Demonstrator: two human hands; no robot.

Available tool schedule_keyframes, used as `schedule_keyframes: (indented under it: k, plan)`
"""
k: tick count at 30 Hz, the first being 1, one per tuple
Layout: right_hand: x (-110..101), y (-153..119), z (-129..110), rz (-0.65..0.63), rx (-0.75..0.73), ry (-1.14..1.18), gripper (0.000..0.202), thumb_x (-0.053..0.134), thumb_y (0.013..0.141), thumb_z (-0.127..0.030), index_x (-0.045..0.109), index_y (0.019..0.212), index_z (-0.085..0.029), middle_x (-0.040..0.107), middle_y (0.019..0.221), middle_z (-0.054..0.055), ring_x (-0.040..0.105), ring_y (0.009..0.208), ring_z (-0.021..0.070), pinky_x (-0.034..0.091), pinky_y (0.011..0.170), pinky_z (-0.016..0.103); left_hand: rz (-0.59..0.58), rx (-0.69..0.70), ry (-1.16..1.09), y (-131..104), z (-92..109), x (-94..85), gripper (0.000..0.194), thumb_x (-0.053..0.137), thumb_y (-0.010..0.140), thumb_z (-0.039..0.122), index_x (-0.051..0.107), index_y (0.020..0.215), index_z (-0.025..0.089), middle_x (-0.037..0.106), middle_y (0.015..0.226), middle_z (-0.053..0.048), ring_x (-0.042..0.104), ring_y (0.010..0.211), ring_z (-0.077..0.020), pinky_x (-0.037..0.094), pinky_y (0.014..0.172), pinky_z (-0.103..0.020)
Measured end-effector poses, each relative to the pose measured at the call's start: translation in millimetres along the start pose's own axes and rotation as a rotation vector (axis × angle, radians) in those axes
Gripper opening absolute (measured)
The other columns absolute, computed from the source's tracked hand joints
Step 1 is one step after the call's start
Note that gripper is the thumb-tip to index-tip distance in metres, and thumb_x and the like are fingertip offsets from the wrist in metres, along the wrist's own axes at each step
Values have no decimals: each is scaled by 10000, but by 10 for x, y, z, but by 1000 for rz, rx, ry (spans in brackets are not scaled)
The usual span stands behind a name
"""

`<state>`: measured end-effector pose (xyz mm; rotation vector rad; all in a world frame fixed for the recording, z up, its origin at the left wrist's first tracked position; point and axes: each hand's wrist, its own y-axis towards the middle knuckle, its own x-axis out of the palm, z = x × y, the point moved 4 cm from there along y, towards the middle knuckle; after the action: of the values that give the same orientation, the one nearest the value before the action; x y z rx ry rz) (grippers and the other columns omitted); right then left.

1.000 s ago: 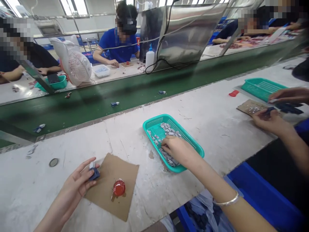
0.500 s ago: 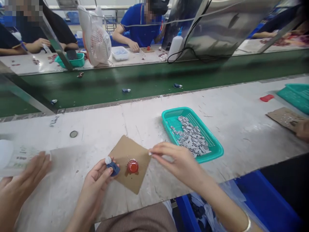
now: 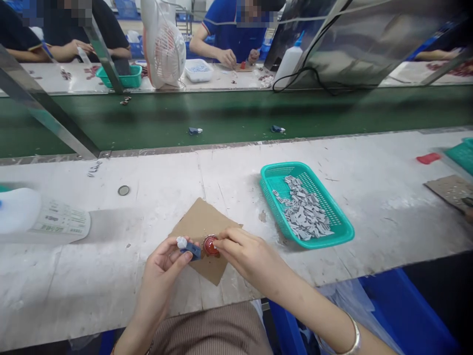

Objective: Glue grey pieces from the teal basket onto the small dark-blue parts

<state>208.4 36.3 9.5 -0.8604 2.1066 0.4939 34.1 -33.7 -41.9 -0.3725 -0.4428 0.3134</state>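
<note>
- Clock directions are taken from the shallow, round, glossy red dish [image 3: 210, 245] between the two hands, with twelve o'clock pointing away from the person.
- The red dish rests on a square sheet of brown cardboard [image 3: 199, 212], itself lying cornerwise on the worn white tabletop [image 3: 229, 177].
- At nine o'clock, the person's left hand [image 3: 166, 261] grips a small dark-blue piece with a white tip [image 3: 190, 249] between thumb and fingers, just beside the dish and above the cardboard.
- At three o'clock, the person's right hand [image 3: 251, 251] has its fingertips pinched together at the near side of the dish; they hold a small pale piece [image 3: 215, 244], mostly hidden.
- A silver-coloured bracelet [image 3: 355, 337] circles the right wrist.
- At two o'clock, apart from the right hand, stands a turquoise perforated plastic basket [image 3: 269, 192] with a heap of small flat grey pieces [image 3: 306, 212].
- At ten o'clock lies a small round metallic disc [image 3: 123, 190].
- At nine o'clock, further off, a white plastic bottle with a printed label [image 3: 55, 217] reaches in from the picture's edge.
- At twelve o'clock runs a long green strip [image 3: 236, 113], bearing two blue-and-white pieces [image 3: 277, 129].
- Beyond it, a co-worker in a blue shirt [image 3: 240, 32] sits with both hands over the far table.
</note>
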Motion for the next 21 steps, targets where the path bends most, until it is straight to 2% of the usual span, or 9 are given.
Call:
schedule_keyframes:
  k: [3,6,8,10,15,21]
  plan:
    - [-79,31,29,57,94,260,160,582,916,-164,739,921,-192,720,923,70,672,851,176,548,770,316,-13,10,-9,-28,11,63,281,822,729,306,746,977,200,756,1012,-64,705,999,-225,544,917,-314]
    - [-141,50,87,131,289,667,89,689,846,-236,754,897,-201,741,911,50,696,843,170,569,758,298,-12,26,-46,-63,29,148,263,820,733,294,749,970,205,757,998,-56,712,972,-212,555,892,-296]
    - [-127,50,93,144,408,895,113,742,800,-282,759,882,-206,754,913,43,709,843,171,579,774,301,-8,48,-74,-83,47,206,239,823,731,286,749,943,203,755,981,-49,715,962,-208,556,883,-288]
    - [-94,54,60,133,461,1025,144,779,762,-306,766,870,-210,760,903,36,712,828,167,581,788,304,-30,67,-89,-95,66,262,216,819,740,273,747,932,207,753,966,-41,717,951,-197,554,882,-275]
    - [-36,77,-52,119,430,1075,155,799,731,-295,779,855,-205,747,924,34,711,846,159,578,807,287,-70,97,-105,-91,86,321,179,805,762,257,743,925,219,756,948,-29,719,939,-169,555,850,-231]
    - [-50,89,-129,171,346,930,69,743,766,-208,780,824,-210,717,889,29,695,838,151,570,763,267,-31,118,-81,-85,57,307,190,822,737,254,747,904,208,750,927,-38,718,933,-185,567,841,-252]
